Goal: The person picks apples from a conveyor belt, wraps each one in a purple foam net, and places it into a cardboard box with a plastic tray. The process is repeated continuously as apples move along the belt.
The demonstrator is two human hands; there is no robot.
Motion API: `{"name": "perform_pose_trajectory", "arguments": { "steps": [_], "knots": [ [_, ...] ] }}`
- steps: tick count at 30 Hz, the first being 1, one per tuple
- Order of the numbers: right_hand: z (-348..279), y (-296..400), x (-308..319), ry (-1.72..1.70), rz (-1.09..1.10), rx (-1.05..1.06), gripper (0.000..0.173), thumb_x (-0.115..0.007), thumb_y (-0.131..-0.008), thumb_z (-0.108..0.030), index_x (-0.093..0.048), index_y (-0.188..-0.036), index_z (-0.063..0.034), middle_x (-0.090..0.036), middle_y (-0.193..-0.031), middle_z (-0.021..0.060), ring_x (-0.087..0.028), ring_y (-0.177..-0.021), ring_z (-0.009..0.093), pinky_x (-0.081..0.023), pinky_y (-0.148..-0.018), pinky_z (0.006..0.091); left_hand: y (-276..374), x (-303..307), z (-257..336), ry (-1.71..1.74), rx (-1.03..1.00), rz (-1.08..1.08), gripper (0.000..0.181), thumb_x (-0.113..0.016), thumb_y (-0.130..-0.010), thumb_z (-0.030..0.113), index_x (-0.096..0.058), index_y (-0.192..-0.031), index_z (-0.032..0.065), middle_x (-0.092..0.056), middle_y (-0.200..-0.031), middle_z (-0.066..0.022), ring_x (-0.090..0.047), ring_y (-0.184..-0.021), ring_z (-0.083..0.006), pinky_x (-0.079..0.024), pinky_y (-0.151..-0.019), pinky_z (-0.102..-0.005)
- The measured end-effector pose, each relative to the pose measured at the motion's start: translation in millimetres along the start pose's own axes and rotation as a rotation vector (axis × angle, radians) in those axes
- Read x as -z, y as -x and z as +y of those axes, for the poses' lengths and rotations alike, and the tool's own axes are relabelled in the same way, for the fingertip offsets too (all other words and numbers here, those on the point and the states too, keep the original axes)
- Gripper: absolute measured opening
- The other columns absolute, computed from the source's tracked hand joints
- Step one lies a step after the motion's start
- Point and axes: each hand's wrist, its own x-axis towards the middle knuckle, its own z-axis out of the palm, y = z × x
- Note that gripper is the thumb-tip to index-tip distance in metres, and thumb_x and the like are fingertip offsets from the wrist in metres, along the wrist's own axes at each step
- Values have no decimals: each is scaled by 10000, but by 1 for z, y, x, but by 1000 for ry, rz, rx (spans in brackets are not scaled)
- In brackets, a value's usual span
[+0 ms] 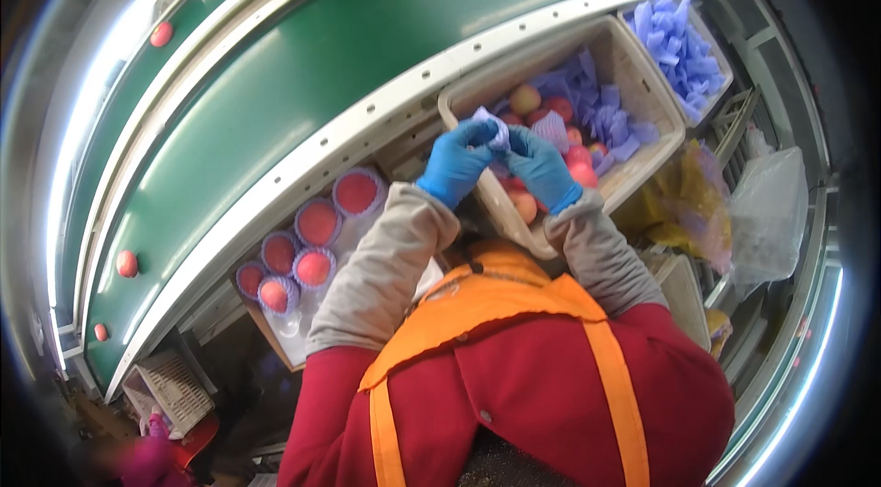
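Blue gloves cover both hands, which meet over the near left rim of a plastic crate point(654, 67). Between the fingertips of my left hand point(455, 162) and my right hand point(540, 163) is a lavender foam net sleeve point(493, 127). Whether anything sits inside the sleeve is hidden by the fingers. Loose red apples point(579, 158) and flattened purple foam sleeves point(609, 118) share the crate. One apple there wears a foam net point(550, 129). To the left, several netted apples point(318, 222) stand in a box with a white tray point(292, 332), partly behind my left sleeve.
A green conveyor belt point(330, 53) curves past, carrying scattered apples point(126, 264). Its white perforated rail point(370, 108) borders the crate. Beyond lies a bin of purple foam sleeves point(674, 53). Plastic bags point(767, 211) hang at right. Another person point(148, 456) is at lower left near a basket point(172, 390).
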Motion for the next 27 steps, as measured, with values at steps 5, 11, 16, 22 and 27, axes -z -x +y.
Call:
{"name": "perform_pose_trajectory", "arguments": {
  "steps": [5,11,16,22,27],
  "knots": [
    [17,6,1,-39,98,-88,246,-556,-934,-73,-572,-1172,-15,-629,-952,11,-580,-801,61,-499,-705,198,13,-6,21,32,159,26,184,-614,-866,14,-655,-1044,-5,-660,-911,-20,-605,-795,-100,-508,-730,-250],
    [19,6,1,-293,372,-101,153,-545,-944,-125,-603,-1069,-60,-648,-907,42,-638,-770,123,-540,-703,239,9,5,-1,73,268,186,154,-596,-890,91,-647,-1020,26,-655,-872,-26,-635,-748,-146,-530,-722,-266],
    [30,-2,23,-1026,124,-344,288,-435,-986,-256,-571,-1108,-34,-637,-1065,134,-621,-991,286,-496,-927,462,14,14,-16,907,466,124,216,-503,-931,155,-591,-1103,59,-661,-1001,-94,-638,-912,-246,-531,-828,-420],
    [33,-5,23,-1140,-79,-363,357,-511,-951,-354,-592,-1089,-36,-647,-1041,112,-627,-954,251,-498,-905,405,14,8,-21,846,567,195,182,-570,-918,202,-622,-1022,62,-656,-923,-68,-625,-840,-205,-526,-775,-340],
    [28,0,21,-439,436,-50,125,-570,-930,-116,-625,-1028,-63,-631,-952,29,-617,-875,142,-515,-827,276,21,2,7,-130,-90,367,223,-633,-909,234,-660,-998,31,-648,-848,-17,-558,-788,-84,-465,-744,-233]
  ]
}}
